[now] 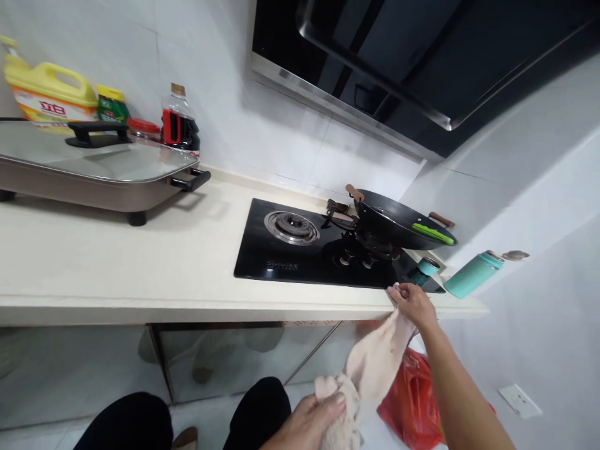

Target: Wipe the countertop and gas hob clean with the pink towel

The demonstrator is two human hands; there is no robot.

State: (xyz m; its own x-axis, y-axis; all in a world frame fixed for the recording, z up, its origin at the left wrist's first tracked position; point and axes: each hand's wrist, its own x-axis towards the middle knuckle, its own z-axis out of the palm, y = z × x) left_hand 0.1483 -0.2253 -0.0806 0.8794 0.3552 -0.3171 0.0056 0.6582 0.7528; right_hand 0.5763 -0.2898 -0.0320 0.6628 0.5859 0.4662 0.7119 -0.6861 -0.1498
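Observation:
A pale, stained cleaning cloth (379, 359) hangs in front of the counter edge, stretched between my two hands. My left hand (313, 420) is closed on its bunched lower part. Up at the front edge of the stove, my right hand (414, 304) pinches the cloth's upper end. Just beyond my right fingers stands a small teal cup-like lid (427, 266). The black gas stove (285, 265) lies behind, with an uncovered burner (291, 226) on its left half.
A black wok (389, 215) with a green-handled utensil (434, 234) sits on the right burner. A teal bottle (474, 275) stands near the right wall. Below hangs a red plastic bag (412, 403). An electric pan (94, 187) occupies the left counter; the range hood (347, 106) overhangs.

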